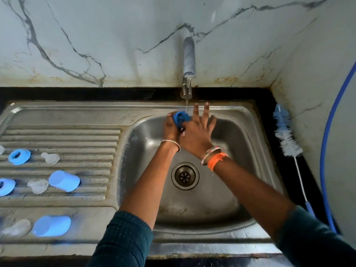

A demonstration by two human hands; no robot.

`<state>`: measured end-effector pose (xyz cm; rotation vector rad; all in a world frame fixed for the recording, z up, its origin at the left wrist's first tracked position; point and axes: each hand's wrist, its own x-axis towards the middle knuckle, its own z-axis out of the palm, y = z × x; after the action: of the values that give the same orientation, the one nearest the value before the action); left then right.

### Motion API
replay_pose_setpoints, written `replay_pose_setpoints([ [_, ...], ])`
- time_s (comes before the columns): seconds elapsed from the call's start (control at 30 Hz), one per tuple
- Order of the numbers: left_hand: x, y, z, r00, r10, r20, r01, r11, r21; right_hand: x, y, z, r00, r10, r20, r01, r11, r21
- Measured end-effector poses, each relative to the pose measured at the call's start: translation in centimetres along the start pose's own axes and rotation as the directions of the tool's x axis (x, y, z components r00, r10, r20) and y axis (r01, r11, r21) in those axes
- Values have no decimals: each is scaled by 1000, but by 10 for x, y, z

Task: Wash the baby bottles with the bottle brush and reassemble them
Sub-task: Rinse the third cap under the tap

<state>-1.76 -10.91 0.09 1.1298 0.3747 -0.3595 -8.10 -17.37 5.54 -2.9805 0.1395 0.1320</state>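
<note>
Left hand grips the blue collar under the tap's thin stream, far side of the sink — right hand spread flat, touching it from the right. Brush lies lengthwise on the right counter — right hand's nearer.

**What the head camera could not settle**

The left hand and the right hand together covered most of the blue bottle part, so its kind could not be told. The right thumb was hidden behind it. At nine o'clock, the frame's edge cut off a blue ring and a clear piece. At eight o'clock, a clear teat was blurred. The bottle brush lost its handle end behind the right sleeve.
</note>
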Motion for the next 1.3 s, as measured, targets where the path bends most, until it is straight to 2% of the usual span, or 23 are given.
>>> replay_pose_setpoints([
  [0.03, -1, -5, -2, 1000, 29, -4, -29, 999, -20, 5, -9, -6, 993, 34, 111, -53, 983, 174],
  [0.1, -8, -9, -3, 997, 73, -10, -74, 992, -102, 20, -19, -31, 968, -24, 251, -132, 799, 586],
  [0.17, -9, -10, 1, 999, 39, 27, -31, 970, -243, 45, -14, -37, 977, 84, 195, -199, 678, 708],
  [0.2, -6, -11, 1, 996, 44, 78, -17, 948, -318, 52, -16, -37, 965, 125, 230, -255, 650, 716],
  [0.23, 5, -18, -3, 998, 29, 47, -16, 969, -248, 52, -20, -33, 961, 162, 224, -273, 690, 671],
  [0.27, 19, -30, -13, 989, 102, -109, -117, 983, -139, 48, -25, -24, 965, 191, 180, -262, 729, 632],
  [0.3, 22, -38, -20, 974, 184, -132, -197, 976, -91, 42, -27, -11, 982, 188, 20, -168, 819, 548],
  [0.33, 18, -32, -21, 985, 157, -67, -163, 982, -95, 33, -27, -5, 982, 147, -116, -65, 847, 528],
  [0.4, -7, -6, -8, 993, -56, 108, 69, 990, -120, 23, -19, -3, 977, 118, -178, 31, 745, 666],
  [0.47, -7, 0, -11, 970, -87, 225, 98, 994, -41, 25, -9, -5, 975, 144, -171, 41, 637, 770],
  [0.57, -3, 5, -17, 981, -154, 119, 136, 980, 145, 30, 1, 10, 944, 184, -273, 99, 632, 768],
  [0.67, 12, -3, -39, 981, -122, -148, 154, 961, 229, 30, 7, 50, 985, 153, -85, -44, 685, 728],
  [0.77, 19, -2, -51, 975, -119, -189, 168, 948, 272, 40, 5, 73, 972, 230, -57, -87, 570, 817],
  [0.87, 19, -2, -55, 960, -187, -207, 222, 962, 159, 48, 1, 71, 973, 228, -45, -106, 606, 789],
  [0.9, 20, 2, -53, 959, -211, -190, 244, 955, 169, 56, 1, 69, 976, 208, -64, -62, 550, 833],
  [0.93, 18, 4, -51, 962, -225, -152, 247, 958, 144, 58, 2, 61, 981, 192, -4, -72, 388, 919],
  [0.97, 18, 4, -51, 962, -244, -122, 257, 960, 108, 61, 4, 55, 978, 176, 112, -139, 154, 978],
  [1.0, 13, 4, -50, 956, -282, -83, 289, 954, 75, 59, 7, 48, 936, 103, 336, -313, -194, 930],
  [1.03, 13, 5, -49, 949, -313, -43, 315, 948, 46, 61, 15, 47, 869, -38, 494, -442, -508, 739],
  [1.07, 10, 6, -46, 941, -338, -25, 339, 940, 25, 63, 20, 47, 810, -125, 573, -509, -635, 581],
  [1.13, 6, 8, -41, 940, -341, 6, 341, 939, -37, 59, 18, 42, 796, -115, 594, -543, -569, 617],
  [1.2, 5, 6, -38, 934, -356, 18, 356, 934, -26, 57, 14, 39, 851, 42, 524, -466, -404, 788],
  [1.3, 1, 2, -40, 937, -349, -11, 350, 936, 49, 48, 12, 47, 945, 272, 183, -230, 150, 962],
])
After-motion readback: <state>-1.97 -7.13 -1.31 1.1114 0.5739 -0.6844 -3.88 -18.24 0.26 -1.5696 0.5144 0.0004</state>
